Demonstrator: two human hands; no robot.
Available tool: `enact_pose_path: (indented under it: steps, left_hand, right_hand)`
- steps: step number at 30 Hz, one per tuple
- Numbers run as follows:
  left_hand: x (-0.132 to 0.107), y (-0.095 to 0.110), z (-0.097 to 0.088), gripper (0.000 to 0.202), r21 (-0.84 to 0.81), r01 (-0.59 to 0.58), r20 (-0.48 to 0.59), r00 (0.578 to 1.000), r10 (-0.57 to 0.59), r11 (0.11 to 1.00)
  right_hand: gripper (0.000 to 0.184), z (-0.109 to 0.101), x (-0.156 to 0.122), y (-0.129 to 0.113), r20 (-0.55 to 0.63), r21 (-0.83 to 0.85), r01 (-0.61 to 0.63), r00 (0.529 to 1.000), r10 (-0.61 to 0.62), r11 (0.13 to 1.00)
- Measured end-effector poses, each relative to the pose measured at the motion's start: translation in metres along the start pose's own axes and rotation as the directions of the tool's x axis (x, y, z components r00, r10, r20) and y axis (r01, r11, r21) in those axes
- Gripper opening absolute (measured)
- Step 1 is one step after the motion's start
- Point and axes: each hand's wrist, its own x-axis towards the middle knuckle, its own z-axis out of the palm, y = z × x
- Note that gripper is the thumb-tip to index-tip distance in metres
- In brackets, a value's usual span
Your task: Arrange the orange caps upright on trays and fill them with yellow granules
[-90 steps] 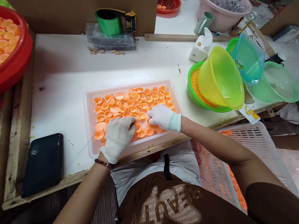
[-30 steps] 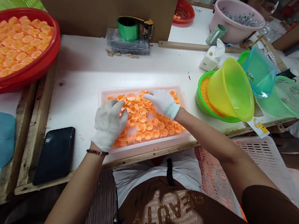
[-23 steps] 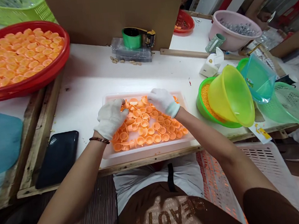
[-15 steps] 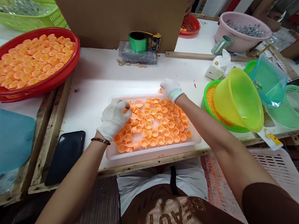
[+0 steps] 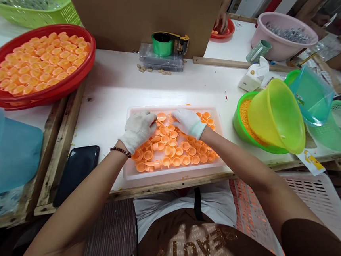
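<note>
A shallow translucent tray (image 5: 174,171) on the white table holds many small orange plastic cups (image 5: 177,161), some upright and some tipped. My left hand (image 5: 140,130), in a white knit glove, is over the tray's far left part. Its fingers are curled together at the cups, and what they grip is hidden. Over the far middle, my gloved right hand (image 5: 188,122) points left with thumb and fingers apart, close above the cups. Its fingertips are near my left hand's, with a small gap between.
To the left stand a red basin (image 5: 88,59) of orange cups, a blue tub (image 5: 17,153) and a black phone-like slab (image 5: 77,174). Green tape (image 5: 162,45) sits behind. Yellow (image 5: 277,118) and green bowls are at right. A co-worker's hand (image 5: 222,22) reaches into a red bowl.
My right hand has moved left and nearer from the tray's far edge, where an orange piece was at its fingertips. My left hand stays near the same cups. A co-worker's hand has come into the red bowl.
</note>
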Motion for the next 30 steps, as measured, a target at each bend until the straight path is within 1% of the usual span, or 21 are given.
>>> enact_pose_path:
  steps: [2, 4, 5, 6, 8, 9, 11, 13, 14, 15, 17, 19, 20, 21, 22, 23, 24, 25, 27, 28, 30]
  left_hand:
    - [-0.014, -0.002, -0.008, 0.034, 0.007, 0.038, -0.021, 0.999, -0.038, 0.999]
    - [-0.038, -0.005, -0.017, 0.034, 0.025, 0.072, -0.026, 0.997, -0.072, 0.997]
    - [-0.052, -0.007, -0.021, 0.030, 0.045, 0.074, -0.008, 0.997, -0.074, 0.996]
    - [-0.067, -0.009, -0.024, 0.027, 0.091, 0.052, 0.048, 0.997, -0.057, 0.994]
    - [-0.094, -0.010, -0.025, 0.023, 0.200, -0.012, 0.155, 0.988, -0.020, 0.980]
    - [-0.106, -0.010, -0.024, 0.020, 0.239, -0.037, 0.181, 0.983, -0.007, 0.970]
    - [-0.121, -0.008, -0.019, 0.018, 0.272, -0.045, 0.167, 0.986, -0.001, 0.961]
    - [-0.126, -0.006, -0.012, 0.019, 0.257, -0.027, 0.121, 0.993, -0.004, 0.966]
    - [-0.127, -0.006, -0.009, 0.019, 0.245, -0.016, 0.100, 0.995, -0.008, 0.970]
    - [-0.127, -0.005, -0.007, 0.019, 0.231, -0.005, 0.079, 0.997, -0.014, 0.973]
    - [-0.128, -0.004, -0.005, 0.020, 0.206, 0.033, 0.013, 0.999, -0.036, 0.978]
    - [-0.130, -0.001, -0.005, 0.021, 0.160, 0.055, -0.046, 0.998, -0.048, 0.986]
    - [-0.132, 0.001, -0.006, 0.020, 0.135, 0.040, -0.043, 0.998, -0.034, 0.990]
    - [-0.133, 0.004, -0.006, 0.018, 0.117, 0.007, -0.014, 1.000, -0.005, 0.993]
    - [-0.135, 0.006, -0.007, 0.017, 0.111, -0.037, 0.030, 0.999, 0.034, 0.993]
    - [-0.136, 0.008, -0.008, 0.016, 0.120, -0.077, 0.071, 0.995, 0.069, 0.990]
    - [-0.137, 0.009, -0.008, 0.015, 0.144, -0.106, 0.097, 0.991, 0.093, 0.984]
    - [-0.137, 0.008, -0.009, 0.015, 0.177, -0.117, 0.101, 0.990, 0.101, 0.977]
    - [-0.135, 0.004, -0.011, 0.017, 0.240, -0.096, 0.070, 0.994, 0.082, 0.966]
    - [-0.134, 0.001, -0.012, 0.017, 0.256, -0.084, 0.060, 0.996, 0.071, 0.963]
    - [-0.132, -0.005, -0.013, 0.016, 0.267, -0.079, 0.079, 0.995, 0.059, 0.960]
  right_hand:
    - [0.022, 0.003, -0.005, 0.008, 0.012, -0.058, 0.057, 0.998, -0.057, 0.997]
    - [0.029, 0.006, -0.013, 0.014, 0.027, -0.138, 0.129, 0.992, -0.126, 0.982]
    - [0.034, 0.007, -0.017, 0.016, 0.031, -0.166, 0.157, 0.988, -0.154, 0.974]
    - [0.037, 0.007, -0.021, 0.016, 0.027, -0.180, 0.177, 0.984, -0.175, 0.968]
    - [0.038, 0.007, -0.028, 0.008, 0.004, -0.168, 0.226, 0.974, -0.229, 0.959]
    - [0.039, 0.007, -0.031, 0.001, -0.003, -0.151, 0.271, 0.962, -0.274, 0.951]
    - [0.039, 0.006, -0.032, -0.019, 0.007, -0.116, 0.402, 0.915, -0.404, 0.908]
    - [0.039, 0.005, -0.029, -0.041, 0.040, -0.106, 0.512, 0.859, -0.510, 0.853]
    - [0.037, 0.006, -0.026, -0.051, 0.057, -0.112, 0.538, 0.843, -0.535, 0.836]
    - [0.035, 0.006, -0.023, -0.060, 0.071, -0.122, 0.544, 0.839, -0.540, 0.830]
    - [0.030, 0.005, -0.017, -0.070, 0.094, -0.131, 0.528, 0.849, -0.520, 0.839]
    - [0.026, 0.001, -0.014, -0.074, 0.126, -0.119, 0.485, 0.873, -0.471, 0.867]
    - [0.025, -0.002, -0.015, -0.075, 0.145, -0.113, 0.451, 0.889, -0.435, 0.885]
    - [0.024, -0.006, -0.016, -0.075, 0.165, -0.102, 0.425, 0.899, -0.406, 0.899]
    - [0.024, -0.009, -0.019, -0.076, 0.190, -0.081, 0.421, 0.897, -0.400, 0.904]
    - [0.024, -0.012, -0.023, -0.076, 0.212, -0.047, 0.440, 0.882, -0.422, 0.897]
    - [0.025, -0.014, -0.028, -0.077, 0.225, -0.007, 0.483, 0.854, -0.469, 0.876]
    - [0.025, -0.014, -0.033, -0.077, 0.230, 0.032, 0.538, 0.816, -0.530, 0.842]
    - [0.024, -0.009, -0.044, -0.079, 0.225, 0.062, 0.628, 0.749, -0.624, 0.776]
    - [0.023, -0.004, -0.048, -0.080, 0.221, 0.048, 0.653, 0.731, -0.645, 0.756]
    - [0.021, 0.007, -0.055, -0.080, 0.202, 0.004, 0.677, 0.720, -0.664, 0.736]
